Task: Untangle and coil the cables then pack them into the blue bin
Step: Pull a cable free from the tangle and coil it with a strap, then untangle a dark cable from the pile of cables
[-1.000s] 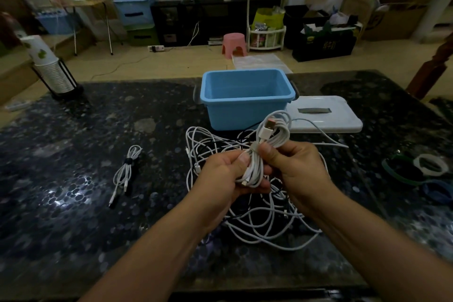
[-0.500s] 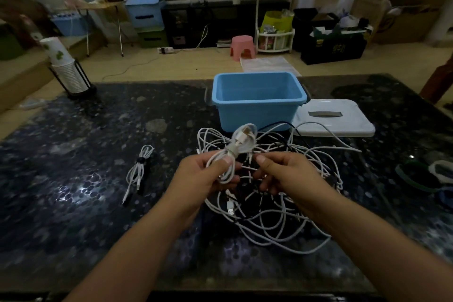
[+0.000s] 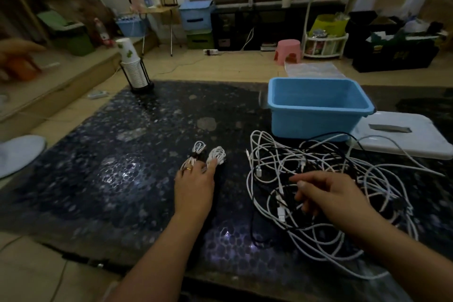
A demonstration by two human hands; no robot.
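Dark table (image 3: 98,179) w/ bin (image 3: 316,117), lid (image 3: 404,137), cables (image 3: 318,179), cup rack (image 3: 137,73).

Left hand (image 3: 195,186) touches a coiled white cable (image 3: 217,155), seemingly fingertips only; right hand (image 3: 329,197) hovers above the tangle (image 3: 318,179).

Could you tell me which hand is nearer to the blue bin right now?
Right. The right hand hovers over the tangled cables just in front of the blue bin; the left hand lies farther left, touching a coiled cable.

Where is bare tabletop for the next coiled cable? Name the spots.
Bare tabletop lies left of the left hand and two coiled cables, back to the cup stack, and between those coils and the blue bin. Crowded: the tangled cables under the right hand, up to the white lid.
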